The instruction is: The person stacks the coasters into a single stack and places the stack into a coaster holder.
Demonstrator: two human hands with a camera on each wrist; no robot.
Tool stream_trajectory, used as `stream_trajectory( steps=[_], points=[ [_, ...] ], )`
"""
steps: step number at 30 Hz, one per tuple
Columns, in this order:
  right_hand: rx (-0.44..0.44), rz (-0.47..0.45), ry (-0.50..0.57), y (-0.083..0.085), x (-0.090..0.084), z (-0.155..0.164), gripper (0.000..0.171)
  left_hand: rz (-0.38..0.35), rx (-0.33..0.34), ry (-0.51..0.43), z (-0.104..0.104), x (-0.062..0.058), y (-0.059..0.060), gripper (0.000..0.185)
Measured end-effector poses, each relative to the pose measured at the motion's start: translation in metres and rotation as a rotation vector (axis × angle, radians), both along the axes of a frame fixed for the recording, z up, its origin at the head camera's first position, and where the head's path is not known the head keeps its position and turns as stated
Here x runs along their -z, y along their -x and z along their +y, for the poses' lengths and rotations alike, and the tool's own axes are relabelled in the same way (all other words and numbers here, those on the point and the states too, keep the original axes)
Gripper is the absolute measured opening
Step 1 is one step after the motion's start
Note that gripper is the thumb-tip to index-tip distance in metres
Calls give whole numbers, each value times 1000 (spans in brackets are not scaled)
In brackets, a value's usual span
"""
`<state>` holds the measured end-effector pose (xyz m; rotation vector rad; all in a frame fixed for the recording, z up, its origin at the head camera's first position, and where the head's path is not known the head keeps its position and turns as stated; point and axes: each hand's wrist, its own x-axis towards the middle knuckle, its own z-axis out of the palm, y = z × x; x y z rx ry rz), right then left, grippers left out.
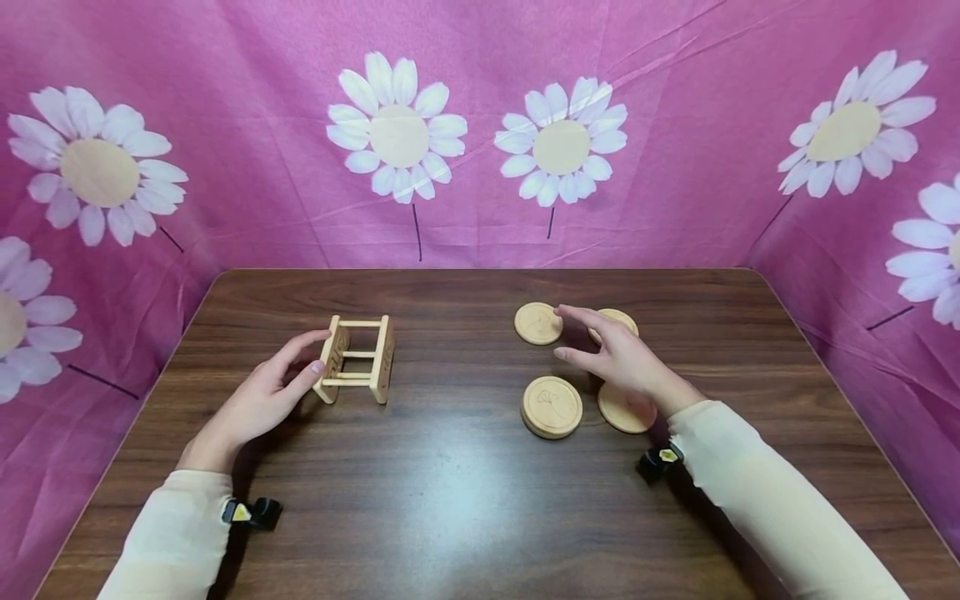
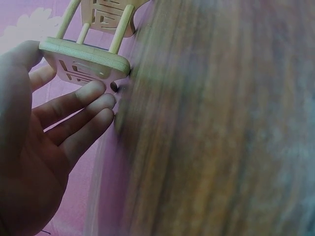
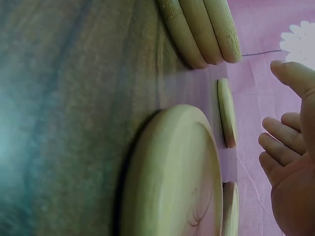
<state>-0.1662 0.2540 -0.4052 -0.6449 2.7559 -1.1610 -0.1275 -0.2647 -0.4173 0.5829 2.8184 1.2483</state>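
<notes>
Head view, centre: our left hand (image 1: 258, 400) steadies the slatted pale wooden rack (image 1: 357, 358); our right hand (image 1: 618, 354), fingers spread, should pinch the far-left round wooden coaster (image 1: 537, 323) by its rim.

Small wooden rack (image 1: 358, 358) (lying on its side) left on the table; four round wooden coasters (image 1: 552, 407) lie flat at right.
</notes>
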Motion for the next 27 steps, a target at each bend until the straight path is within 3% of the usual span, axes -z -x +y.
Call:
stream_trajectory(
  steps=[27],
  points=[
    [13, 0, -105, 32, 10, -7, 77, 10, 3, -9, 0, 2, 1, 48]
  ],
)
